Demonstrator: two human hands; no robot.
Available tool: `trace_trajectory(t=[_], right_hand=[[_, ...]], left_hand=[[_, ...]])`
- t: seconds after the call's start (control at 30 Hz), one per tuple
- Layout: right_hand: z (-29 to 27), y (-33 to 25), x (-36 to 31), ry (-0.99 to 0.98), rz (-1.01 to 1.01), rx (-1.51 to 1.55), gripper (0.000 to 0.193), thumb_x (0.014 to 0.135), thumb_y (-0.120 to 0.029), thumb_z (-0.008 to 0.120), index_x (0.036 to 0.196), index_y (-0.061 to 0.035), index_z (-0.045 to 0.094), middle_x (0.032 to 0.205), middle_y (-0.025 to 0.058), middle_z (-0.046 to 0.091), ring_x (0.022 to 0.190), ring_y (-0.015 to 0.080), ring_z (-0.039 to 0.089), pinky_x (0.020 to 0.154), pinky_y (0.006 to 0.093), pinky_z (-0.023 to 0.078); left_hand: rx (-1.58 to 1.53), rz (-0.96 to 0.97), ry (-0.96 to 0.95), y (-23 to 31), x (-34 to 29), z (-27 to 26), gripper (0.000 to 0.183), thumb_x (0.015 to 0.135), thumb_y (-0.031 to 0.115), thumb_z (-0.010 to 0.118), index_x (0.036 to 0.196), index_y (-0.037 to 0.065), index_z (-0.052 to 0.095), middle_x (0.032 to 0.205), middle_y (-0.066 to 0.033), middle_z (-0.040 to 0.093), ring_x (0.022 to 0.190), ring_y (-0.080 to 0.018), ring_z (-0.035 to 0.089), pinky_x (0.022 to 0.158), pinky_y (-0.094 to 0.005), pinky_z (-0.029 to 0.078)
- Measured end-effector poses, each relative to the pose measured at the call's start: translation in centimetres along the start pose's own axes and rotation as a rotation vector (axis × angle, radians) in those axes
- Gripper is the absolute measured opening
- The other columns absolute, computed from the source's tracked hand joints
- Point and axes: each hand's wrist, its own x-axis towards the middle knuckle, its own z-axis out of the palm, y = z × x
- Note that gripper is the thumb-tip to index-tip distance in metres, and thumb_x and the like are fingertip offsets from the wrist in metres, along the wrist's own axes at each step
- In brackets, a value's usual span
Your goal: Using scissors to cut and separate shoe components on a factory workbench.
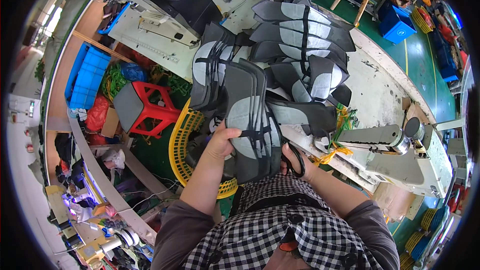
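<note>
A stack of curved dark-grey sheet pieces with light-grey patches (246, 107) is held upright in front of my body, a black band around its middle. My left hand (221, 139) grips its left side, thumb pressed beside the band. At the lower right edge of the stack is my right hand (285, 159), closed around scissors (298, 162) whose black loop handle shows; the blades are hidden. Behind the stack, similar banded bundles (212, 67) lie on the white worktable (372, 72), with more layered bundles (295, 37) further back.
Below my left arm stands a yellow plastic basket (176, 156) with dark pieces inside. A red and grey stool (165, 112) is to its left, near a blue crate (90, 77). Sewing machine heads stand at the right (372, 135) and upper left (172, 0). Yellow and green strips (344, 120) hang mid-right.
</note>
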Motion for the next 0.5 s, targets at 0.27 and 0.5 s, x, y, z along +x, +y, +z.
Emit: trace_trajectory(t=[0.27, 0.5], right_hand=[[-1.4, 0.2, 1.3, 0.227, -0.173, -0.103, 0.057, 0.088, -0.061, 0.04, 0.094, -0.0046, 0.05, 0.062, 0.0019, 0.047, 0.056, 0.0111, 0.048, 0.05, 0.0235, 0.038], [-4.1, -1.2, 3.5, 0.339, -0.046, -0.063, 0.048, 0.083, -0.052, 0.059, 0.08, -0.0044, 0.051, 0.055, -0.0008, 0.043, 0.042, 0.0079, 0.041, 0.04, 0.0215, 0.035]], left_hand=[[0.136, 0.105, 0.073, -0.3, 1.7, 3.9, 0.075, 0.064, 0.007, 0.068, 0.131, 0.002, 0.036, 0.121, -0.0098, 0.052, 0.111, -0.0216, 0.05, 0.097, -0.0345, 0.037], [0.744, 0.169, 0.165, 8.2, 3.2, 2.4, 0.102, 0.055, 0.018, 0.075, 0.14, -0.002, 0.023, 0.127, -0.018, 0.045, 0.118, -0.025, 0.045, 0.101, -0.0347, 0.033]])
